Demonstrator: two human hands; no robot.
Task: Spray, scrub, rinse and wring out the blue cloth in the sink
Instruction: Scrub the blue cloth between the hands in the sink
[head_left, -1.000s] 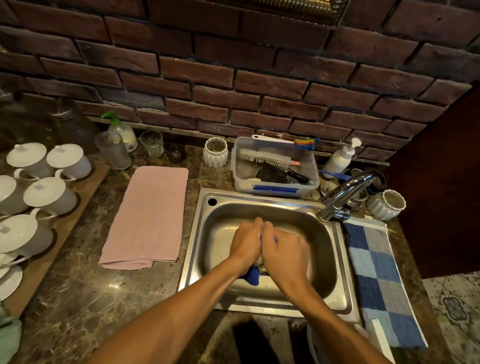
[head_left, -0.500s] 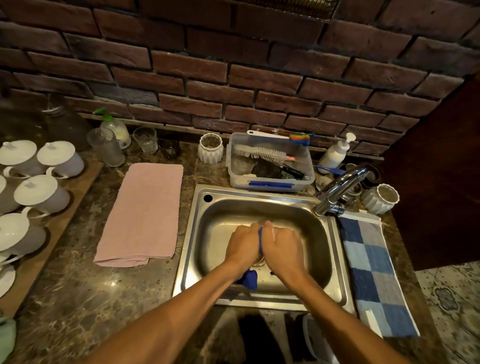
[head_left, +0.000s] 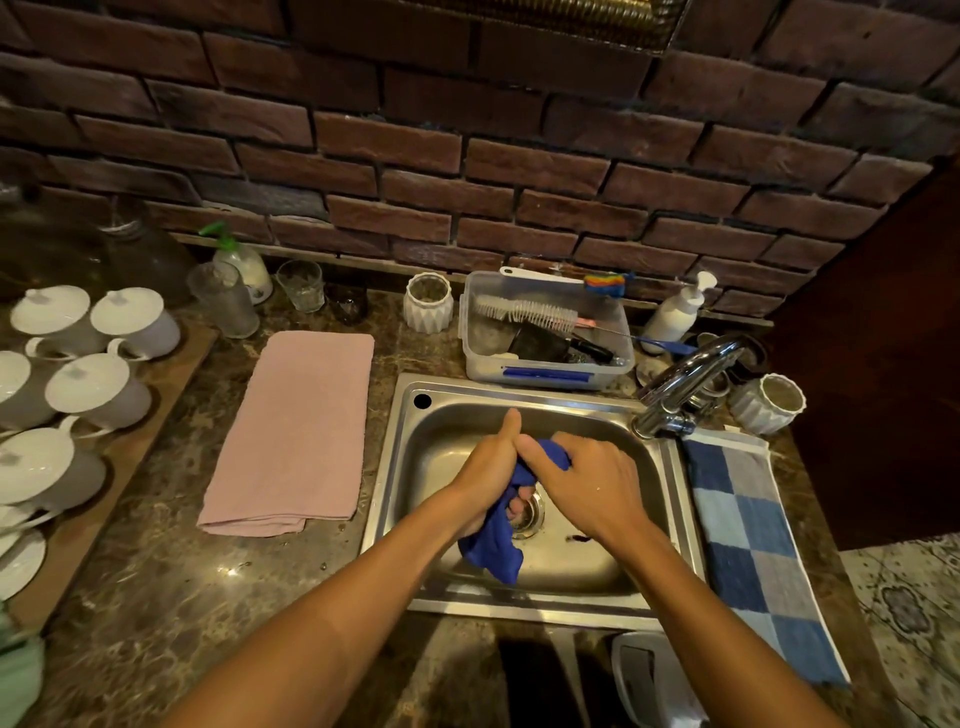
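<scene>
Over the middle of the steel sink (head_left: 587, 592) I hold the blue cloth (head_left: 493, 545) bunched between both hands. My left hand (head_left: 488, 467) grips its upper part with the thumb pointing up. My right hand (head_left: 592, 480) grips the cloth from the right, fingers curled over a blue fold. A tail of the cloth hangs down below my left wrist, beside the drain (head_left: 527, 514). The tap (head_left: 685, 384) stands at the sink's back right corner; no water shows from its spout.
A pink towel (head_left: 296, 431) lies left of the sink, a blue checked mat (head_left: 753, 545) right of it. Behind the sink stand a clear tub of brushes (head_left: 545, 332), a pump bottle (head_left: 675, 312) and a spray bottle (head_left: 239, 260). White lidded cups (head_left: 88, 384) fill a board at far left.
My hands have drawn slightly apart and turned, so more of the blue cloth shows between and below them. The left thumb now points up. The camera has shifted a little.
</scene>
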